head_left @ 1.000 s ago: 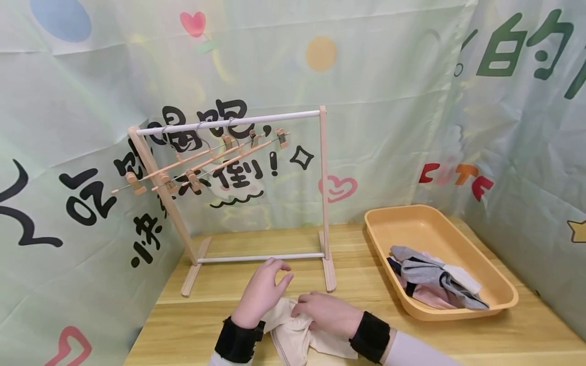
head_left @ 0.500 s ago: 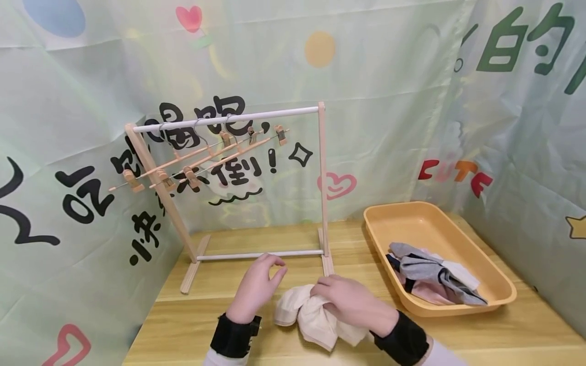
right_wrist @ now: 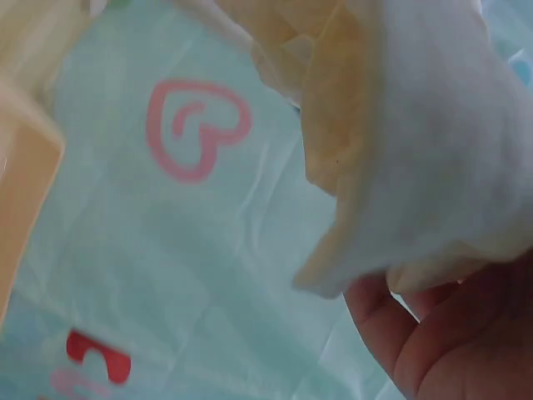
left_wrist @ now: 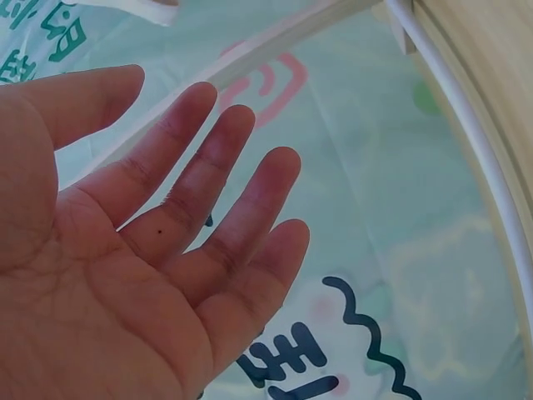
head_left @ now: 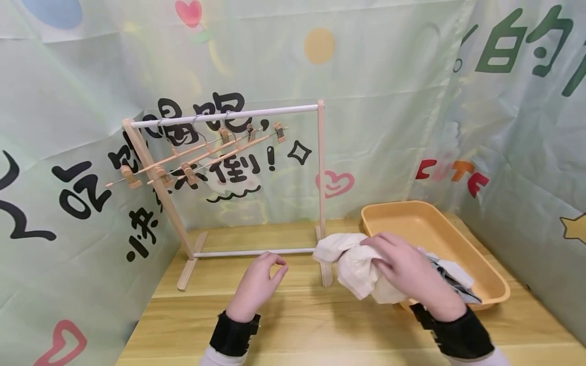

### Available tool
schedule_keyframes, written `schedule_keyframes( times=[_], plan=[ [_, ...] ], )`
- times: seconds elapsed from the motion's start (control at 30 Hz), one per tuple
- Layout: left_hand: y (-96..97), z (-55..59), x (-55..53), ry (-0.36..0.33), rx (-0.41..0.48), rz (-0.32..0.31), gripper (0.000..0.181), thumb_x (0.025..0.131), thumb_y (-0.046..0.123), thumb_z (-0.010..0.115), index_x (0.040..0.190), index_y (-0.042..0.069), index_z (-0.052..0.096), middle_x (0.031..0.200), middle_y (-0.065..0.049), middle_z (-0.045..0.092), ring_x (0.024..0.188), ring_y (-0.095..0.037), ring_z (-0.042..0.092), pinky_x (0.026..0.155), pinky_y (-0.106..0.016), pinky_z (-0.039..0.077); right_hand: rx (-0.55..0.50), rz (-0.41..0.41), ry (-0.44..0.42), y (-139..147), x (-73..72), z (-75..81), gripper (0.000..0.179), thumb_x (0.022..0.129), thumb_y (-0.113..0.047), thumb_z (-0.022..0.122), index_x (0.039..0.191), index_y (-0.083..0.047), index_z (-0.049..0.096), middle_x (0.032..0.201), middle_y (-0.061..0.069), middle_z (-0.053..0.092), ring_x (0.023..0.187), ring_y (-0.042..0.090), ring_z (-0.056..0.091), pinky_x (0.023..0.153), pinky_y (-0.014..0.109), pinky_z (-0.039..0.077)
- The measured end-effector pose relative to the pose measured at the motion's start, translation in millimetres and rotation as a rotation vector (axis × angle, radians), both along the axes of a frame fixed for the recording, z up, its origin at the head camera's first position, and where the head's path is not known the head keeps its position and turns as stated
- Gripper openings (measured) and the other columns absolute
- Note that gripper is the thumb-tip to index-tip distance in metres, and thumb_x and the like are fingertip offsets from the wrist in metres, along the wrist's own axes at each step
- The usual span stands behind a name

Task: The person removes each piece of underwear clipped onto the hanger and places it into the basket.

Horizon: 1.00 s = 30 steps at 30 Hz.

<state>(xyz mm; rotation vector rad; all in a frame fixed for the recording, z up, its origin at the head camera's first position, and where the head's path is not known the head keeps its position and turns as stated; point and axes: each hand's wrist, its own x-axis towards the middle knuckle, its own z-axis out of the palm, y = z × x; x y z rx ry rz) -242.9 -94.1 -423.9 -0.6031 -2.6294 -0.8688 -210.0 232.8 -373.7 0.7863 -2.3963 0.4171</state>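
A cream-coloured cloth garment (head_left: 359, 269), bunched up, hangs from my right hand (head_left: 407, 267) over the table, just left of the orange tub. In the right wrist view the cloth (right_wrist: 441, 133) covers most of the fingertips that pinch it. My left hand (head_left: 258, 284) is held in front of the rack's lower bar and holds nothing. Its fingers (left_wrist: 225, 175) are spread and relaxed in the left wrist view, palm showing.
A wooden rack (head_left: 322, 173) stands at the back, with several clip hangers (head_left: 229, 147) on its white top rail (head_left: 274, 111). The orange tub (head_left: 375, 211) at right contains grey, white and dark clothes (head_left: 458, 277), partly hidden by my right hand. Printed fabric (head_left: 389, 101) walls the table (head_left: 297, 335).
My right hand has lifted the cream garment off the table and carried it right and away from me, towards the tub. My left hand has barely moved.
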Motion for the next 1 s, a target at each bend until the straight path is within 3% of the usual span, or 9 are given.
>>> schedule_keyframes(
  times=[0.2, 0.37, 0.5, 0.77, 1.0],
  plan=[
    [0.2, -0.4, 0.8, -0.012, -0.003, -0.015, 0.015, 0.091, 0.025, 0.063, 0.1, 0.014, 0.067, 0.101, -0.001, 0.066, 0.095, -0.016, 0.059, 0.082, -0.04, 0.054, -0.049, -0.103, 0.034, 43.4, -6.8, 18.7, 0.031, 0.078, -0.005, 0.071, 0.108, -0.012, 0.064, 0.097, 0.004, 0.062, 0.088, 0.02, 0.056, 0.072, 0.045, 0.052],
    [-1.2, 0.9, 1.0, -0.025, 0.007, -0.016, 0.018, 0.092, 0.026, 0.061, 0.103, 0.012, 0.068, 0.101, 0.0, 0.066, 0.095, -0.015, 0.059, 0.083, -0.041, 0.054, -0.042, -0.196, -0.02, 76.0, -13.2, 25.9, 0.032, 0.077, -0.002, 0.07, 0.108, -0.007, 0.064, 0.102, 0.013, 0.064, 0.096, 0.033, 0.058, 0.078, 0.056, 0.05],
    [-1.3, 1.4, 1.2, -0.032, 0.0, -0.023, 0.018, 0.093, 0.027, 0.061, 0.102, 0.013, 0.068, 0.101, 0.0, 0.065, 0.095, -0.015, 0.059, 0.083, -0.04, 0.054, -0.024, -0.259, -0.08, 97.6, -19.6, 25.7, 0.031, 0.08, -0.005, 0.069, 0.11, -0.005, 0.062, 0.104, 0.017, 0.063, 0.095, 0.035, 0.057, 0.078, 0.057, 0.048],
    [-0.8, 1.8, 1.7, -0.042, -0.01, -0.021, 0.014, 0.093, 0.027, 0.061, 0.1, 0.016, 0.067, 0.102, -0.001, 0.065, 0.096, -0.015, 0.058, 0.083, -0.041, 0.053, 0.065, -0.294, -0.13, 126.0, -32.3, 13.1, 0.027, 0.076, -0.005, 0.071, 0.102, -0.001, 0.063, 0.094, 0.019, 0.063, 0.084, 0.034, 0.058, 0.07, 0.056, 0.05],
    [0.8, 1.4, 2.5, -0.043, -0.022, -0.033, 0.012, 0.092, 0.025, 0.062, 0.099, 0.016, 0.066, 0.101, -0.001, 0.065, 0.097, -0.016, 0.058, 0.082, -0.041, 0.053, 0.163, -0.231, -0.205, 140.9, -47.7, -13.8, 0.02, 0.07, -0.002, 0.074, 0.084, -0.011, 0.064, 0.078, 0.005, 0.064, 0.072, 0.023, 0.055, 0.061, 0.044, 0.049]
  ],
)
